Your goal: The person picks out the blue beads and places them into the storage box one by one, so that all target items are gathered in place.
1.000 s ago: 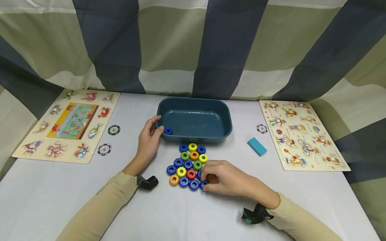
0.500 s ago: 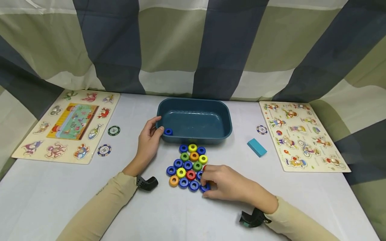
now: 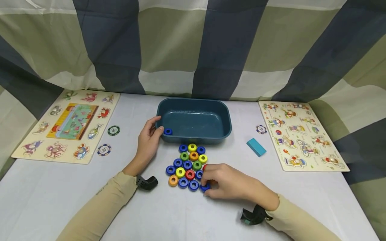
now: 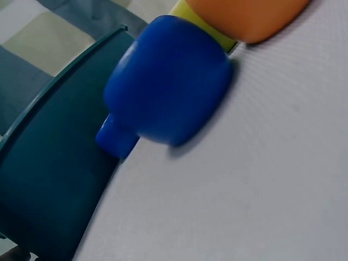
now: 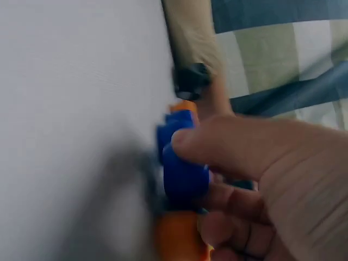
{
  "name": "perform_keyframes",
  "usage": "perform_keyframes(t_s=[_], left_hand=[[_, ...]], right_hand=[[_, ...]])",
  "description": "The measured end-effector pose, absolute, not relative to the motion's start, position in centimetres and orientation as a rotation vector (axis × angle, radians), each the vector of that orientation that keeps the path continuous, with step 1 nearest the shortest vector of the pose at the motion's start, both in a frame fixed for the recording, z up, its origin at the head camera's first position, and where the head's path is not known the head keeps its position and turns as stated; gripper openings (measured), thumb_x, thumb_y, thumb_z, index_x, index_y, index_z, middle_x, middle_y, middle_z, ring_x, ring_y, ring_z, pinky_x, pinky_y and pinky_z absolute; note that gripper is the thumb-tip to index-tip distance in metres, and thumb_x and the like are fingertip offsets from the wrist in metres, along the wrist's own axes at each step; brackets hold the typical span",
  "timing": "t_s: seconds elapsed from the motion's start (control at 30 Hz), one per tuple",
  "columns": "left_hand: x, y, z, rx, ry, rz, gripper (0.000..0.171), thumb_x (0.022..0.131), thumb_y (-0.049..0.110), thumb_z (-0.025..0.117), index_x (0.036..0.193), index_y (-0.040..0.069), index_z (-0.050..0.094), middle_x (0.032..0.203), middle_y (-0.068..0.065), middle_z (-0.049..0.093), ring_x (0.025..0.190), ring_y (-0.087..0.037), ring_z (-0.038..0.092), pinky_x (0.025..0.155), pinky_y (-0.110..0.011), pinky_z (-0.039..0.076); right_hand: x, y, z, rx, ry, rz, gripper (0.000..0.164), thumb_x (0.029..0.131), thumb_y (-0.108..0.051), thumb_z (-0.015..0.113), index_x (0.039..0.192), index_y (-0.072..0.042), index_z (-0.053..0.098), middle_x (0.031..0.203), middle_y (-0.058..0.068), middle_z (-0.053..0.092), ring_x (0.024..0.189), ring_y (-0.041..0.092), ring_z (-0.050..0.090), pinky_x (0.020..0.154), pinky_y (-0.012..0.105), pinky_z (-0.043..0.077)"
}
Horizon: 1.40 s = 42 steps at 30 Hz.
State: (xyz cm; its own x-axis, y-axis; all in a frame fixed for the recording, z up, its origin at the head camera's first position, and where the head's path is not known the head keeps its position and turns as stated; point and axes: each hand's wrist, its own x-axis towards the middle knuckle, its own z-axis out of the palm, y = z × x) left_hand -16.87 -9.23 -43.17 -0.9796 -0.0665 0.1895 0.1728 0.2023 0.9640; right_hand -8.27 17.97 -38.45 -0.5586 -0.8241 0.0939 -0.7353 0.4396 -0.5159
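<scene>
At the left end of the dark teal plastic tub (image 3: 193,139), my left hand (image 3: 148,140) grips the rim near the front corner, thumb over the edge. A blue ring (image 3: 168,131) lies inside, beside that thumb. In front of the tub, thick rings in blue, yellow, green, orange and red are packed in rows. At the cluster's near right corner, my right hand (image 3: 230,182) pinches a blue ring (image 5: 186,176) between thumb and fingers. An orange ring (image 5: 179,236) shows below that hand in the right wrist view. My palm hides part of a red ring (image 3: 205,166).
A wooden picture puzzle board (image 3: 39,134) lies at the left, another puzzle board (image 3: 301,137) at the right. Poker chips lie near both, such as a green one (image 3: 113,130). A turquoise block (image 3: 256,147) sits right of the tub. A checked curtain (image 3: 172,40) hangs behind.
My right hand has shifted slightly nearer the body, with its thumb and fingers around the corner blue ring. A red ring's edge has come into view above it. My left hand stays at the tub.
</scene>
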Motion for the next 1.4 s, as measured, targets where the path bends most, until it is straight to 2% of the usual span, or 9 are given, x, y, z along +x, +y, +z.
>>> perform_keyframes(t_s=[0.1, 0.23, 0.4, 0.53, 0.77, 1.03, 1.17, 1.3, 1.4], left_hand=[[-17.0, -9.3, -43.2, -0.105, -2.279, -1.870, 0.039, 0.099, 0.014, 0.052, 0.137, 0.008, 0.051, 0.147, -0.009, 0.047, 0.137, -0.022, 0.044, 0.114, -0.039, 0.038], [-17.2, -9.4, -43.3, -0.105, -2.290, -1.880, 0.039, 0.099, 0.016, 0.052, 0.138, 0.009, 0.051, 0.148, -0.007, 0.047, 0.138, -0.021, 0.043, 0.115, -0.038, 0.038], [-17.1, -9.6, -43.5, -0.082, -2.290, -1.892, 0.039, 0.099, 0.017, 0.052, 0.137, 0.010, 0.051, 0.148, -0.006, 0.047, 0.139, -0.020, 0.042, 0.115, -0.038, 0.037], [-17.0, -9.6, -43.6, -0.077, -2.283, -1.903, 0.039, 0.099, 0.017, 0.053, 0.138, 0.010, 0.051, 0.147, -0.007, 0.047, 0.137, -0.021, 0.044, 0.114, -0.038, 0.038], [-17.1, -9.4, -43.6, -0.106, -2.260, -1.930, 0.040, 0.099, 0.016, 0.054, 0.138, 0.008, 0.051, 0.147, -0.008, 0.047, 0.138, -0.022, 0.044, 0.115, -0.038, 0.037], [-17.1, -9.6, -43.2, -0.117, -2.266, -1.894, 0.040, 0.099, 0.015, 0.054, 0.138, 0.009, 0.051, 0.146, -0.009, 0.048, 0.135, -0.024, 0.047, 0.113, -0.039, 0.040], [-17.2, -9.6, -43.3, -0.120, -2.263, -1.885, 0.039, 0.098, 0.014, 0.054, 0.137, 0.009, 0.051, 0.145, -0.010, 0.049, 0.134, -0.025, 0.048, 0.112, -0.040, 0.041], [-17.2, -9.5, -43.5, -0.124, -2.274, -1.874, 0.039, 0.099, 0.015, 0.053, 0.137, 0.010, 0.051, 0.146, -0.009, 0.049, 0.136, -0.024, 0.046, 0.113, -0.040, 0.039], [-17.2, -9.5, -43.5, -0.130, -2.282, -1.852, 0.039, 0.099, 0.015, 0.053, 0.137, 0.009, 0.051, 0.146, -0.009, 0.049, 0.138, -0.022, 0.043, 0.115, -0.039, 0.037]], right_hand=[[-9.5, 18.3, -37.2, -1.405, 2.504, -0.921, 0.012, 0.080, -0.014, 0.075, 0.090, -0.017, 0.070, 0.089, -0.007, 0.063, 0.074, 0.006, 0.056, 0.062, 0.013, 0.049], [-12.2, 18.2, -35.6, -1.493, 2.640, -1.074, 0.015, 0.079, -0.010, 0.077, 0.093, -0.012, 0.074, 0.097, 0.001, 0.070, 0.080, 0.011, 0.064, 0.063, 0.020, 0.056], [-16.5, 15.8, -35.6, -1.411, 2.860, -1.053, 0.017, 0.079, -0.012, 0.080, 0.093, -0.006, 0.074, 0.096, 0.006, 0.071, 0.079, 0.014, 0.064, 0.065, 0.029, 0.057], [-19.7, 13.2, -36.2, -1.235, 2.858, -0.943, 0.015, 0.083, -0.017, 0.078, 0.093, -0.008, 0.074, 0.093, 0.005, 0.071, 0.078, 0.014, 0.065, 0.068, 0.028, 0.057], [-23.4, 9.7, -37.7, -1.080, 2.696, -0.778, 0.006, 0.083, -0.015, 0.077, 0.086, -0.010, 0.075, 0.088, 0.002, 0.074, 0.079, 0.012, 0.068, 0.073, 0.024, 0.057], [-24.4, 8.1, -38.4, -1.021, 2.681, -0.705, 0.010, 0.080, -0.011, 0.079, 0.082, -0.010, 0.070, 0.084, 0.003, 0.072, 0.075, 0.013, 0.065, 0.072, 0.027, 0.054], [-24.2, 8.6, -38.2, -1.000, 2.667, -0.752, 0.010, 0.083, -0.016, 0.077, 0.087, -0.011, 0.069, 0.090, 0.002, 0.072, 0.078, 0.014, 0.064, 0.073, 0.027, 0.054], [-22.8, 10.3, -37.0, -1.009, 2.710, -0.892, 0.016, 0.087, -0.021, 0.072, 0.099, -0.010, 0.069, 0.100, 0.004, 0.072, 0.080, 0.014, 0.065, 0.072, 0.028, 0.055], [-20.4, 12.4, -35.4, -1.099, 2.763, -1.041, 0.018, 0.088, -0.019, 0.071, 0.103, -0.008, 0.070, 0.101, 0.006, 0.071, 0.078, 0.013, 0.064, 0.069, 0.031, 0.056]])
